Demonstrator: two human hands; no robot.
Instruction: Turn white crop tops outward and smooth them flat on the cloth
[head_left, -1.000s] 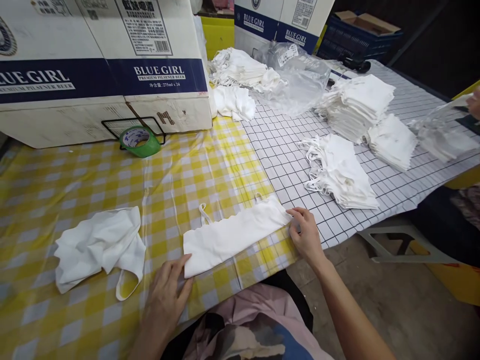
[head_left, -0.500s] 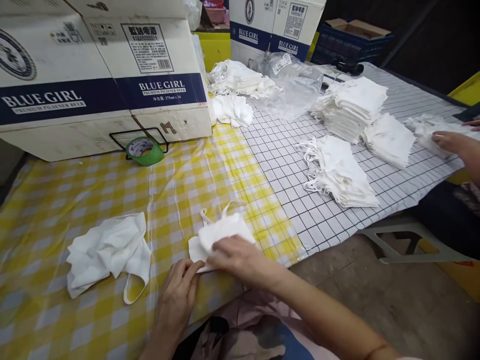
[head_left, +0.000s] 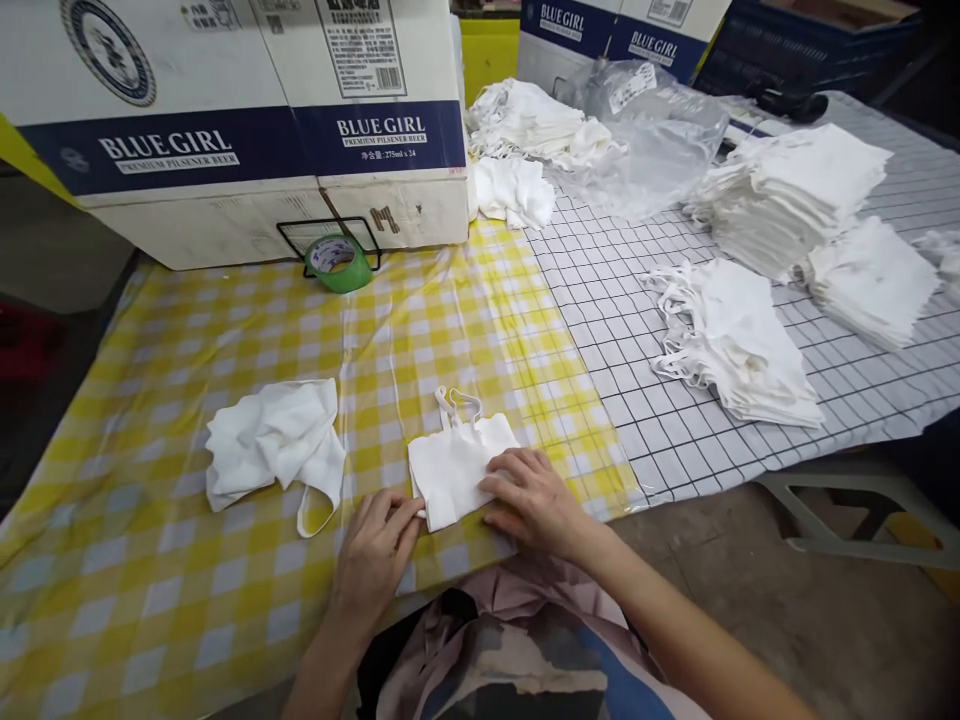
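Note:
A small white camisole (head_left: 450,470) with thin straps lies folded flat on the yellow checked tablecloth, its straps pointing away from me. My left hand (head_left: 379,545) pinches its lower left corner between thumb and forefinger. Over the right edge of the camisole rests my right hand (head_left: 536,500), palm down, fingers slightly bent and apart on the cloth. To the left is a second white garment (head_left: 277,440), crumpled, with one strap looped toward me.
A large beer carton (head_left: 247,150) stands at the back left, with a green tape roll (head_left: 339,264) before it. Stacks of folded white garments (head_left: 795,190), a loose white pile (head_left: 739,340) and a clear plastic bag (head_left: 645,150) occupy the grid-patterned cloth on the right.
My right hand has moved from the camisole's middle to its right edge, and the fabric now lies flatter. My left hand stays at the corner. The view has shifted left; the other person's hands have left it.

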